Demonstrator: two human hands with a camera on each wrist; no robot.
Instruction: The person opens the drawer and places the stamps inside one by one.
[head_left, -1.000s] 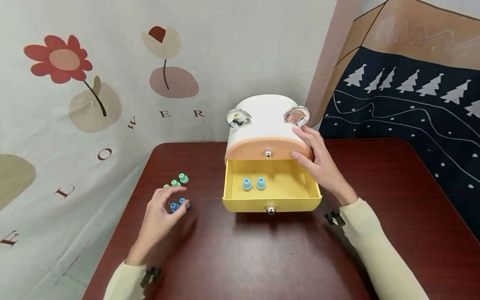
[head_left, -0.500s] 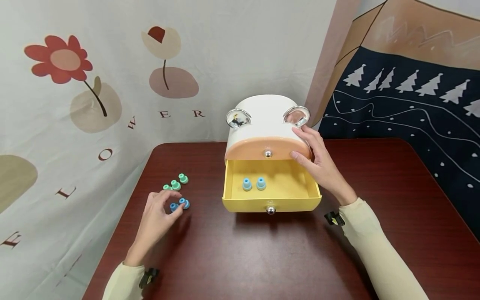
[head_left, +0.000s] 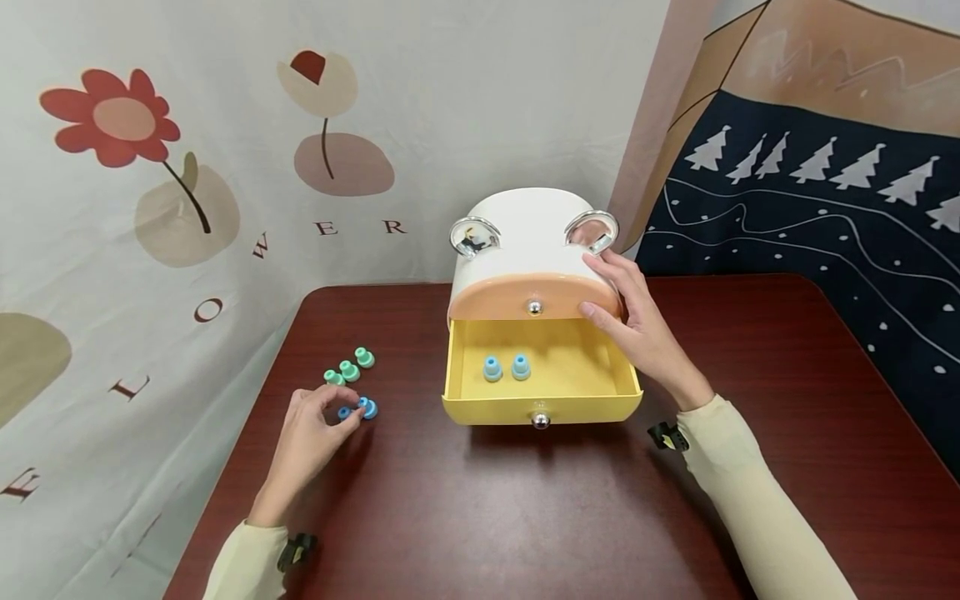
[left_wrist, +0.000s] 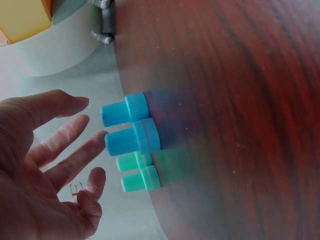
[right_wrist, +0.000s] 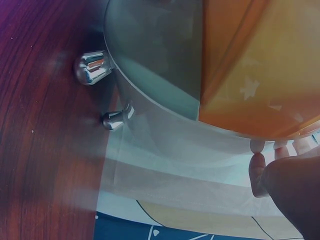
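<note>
My left hand is at two small stepped blue pegs standing on the table's left side, thumb and fingers apart around them. In the left wrist view, the fingertips are close to the narrow ends of the blue pegs, with a gap at the thumb. Just beyond stand three green pegs in a slanting row. My right hand rests on the right side of a white mini cabinet, thumb on its peach upper drawer front. Two light blue pegs stand inside its pulled-out yellow drawer.
The cabinet has two shiny ear-like rings on top and round silver knobs on its drawers. In the right wrist view its metal feet show. A printed cloth hangs behind the dark red table.
My left hand has drawn slightly left and down, uncovering more of the green pegs and the right-hand blue peg. My right hand stays in place on the cabinet.
</note>
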